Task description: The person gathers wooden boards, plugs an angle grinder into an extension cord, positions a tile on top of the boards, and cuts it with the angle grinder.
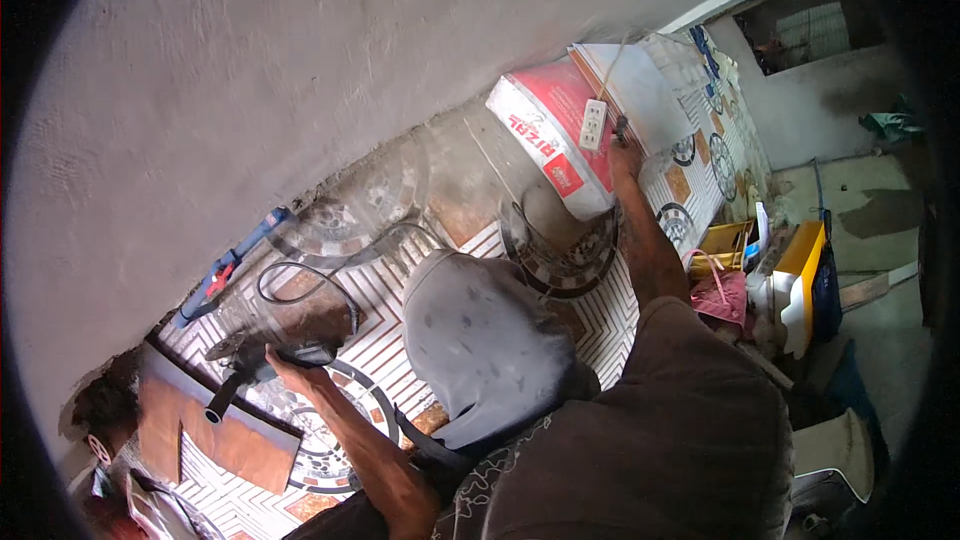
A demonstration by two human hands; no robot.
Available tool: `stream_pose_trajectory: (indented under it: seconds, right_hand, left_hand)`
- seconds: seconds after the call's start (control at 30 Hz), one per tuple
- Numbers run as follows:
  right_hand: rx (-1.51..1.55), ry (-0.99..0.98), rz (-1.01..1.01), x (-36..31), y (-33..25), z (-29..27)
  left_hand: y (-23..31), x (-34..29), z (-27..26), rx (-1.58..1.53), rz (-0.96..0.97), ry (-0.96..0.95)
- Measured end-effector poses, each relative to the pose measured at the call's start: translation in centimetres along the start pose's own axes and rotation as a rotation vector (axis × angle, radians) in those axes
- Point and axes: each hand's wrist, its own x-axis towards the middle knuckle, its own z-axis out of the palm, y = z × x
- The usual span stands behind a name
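Observation:
My left hand [292, 372] is closed around the body of a dark angle grinder [308, 352] at the left, low over the tiled floor. A black side handle [222, 398] sticks out of the grinder, and a dark cord [352, 312] loops away behind it. My right hand [624, 156] reaches far ahead, its fingers pinching a small dark plug [620, 127]. Right beside the plug is a white extension socket [592, 125], lying against a red and white sack [545, 130]. Between my arms bulges grey, dark-spotted cloth [480, 335], hiding floor beneath it.
A plastered wall [280, 60] runs along the left. Against its foot lies a blue tool with a red part [235, 265]. Brown board pieces [215, 435] lie near left. A pale panel [640, 90] leans behind the sack. To the right are a pink bag [718, 297] and a yellow container [800, 265].

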Motion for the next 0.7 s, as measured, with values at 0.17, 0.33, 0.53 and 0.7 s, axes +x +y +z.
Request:
stream_pose_trajectory:
  seconds: [0.17,0.33,0.53,0.7]
  right_hand:
    - [-0.535,-0.022,-0.134,0.5,-4.8,-3.8]
    - [-0.602,-0.271,-0.491,-1.7,-17.2,-6.9]
    - [-0.593,-0.347,-0.489,-3.6,-18.9,-0.4]
    - [-0.843,-0.455,-0.202,-4.5,-17.4,4.3]
  left_hand:
    - [0.4,0.8,-2.0,-0.021,0.035,-0.058]
    - [0.0,1.9,-3.1,-0.02,0.003,-0.057]
    - [-0.5,-0.6,-1.3,0.169,0.052,-0.01]
    - [-0.5,0.8,-2.2,0.17,0.1,-0.043]
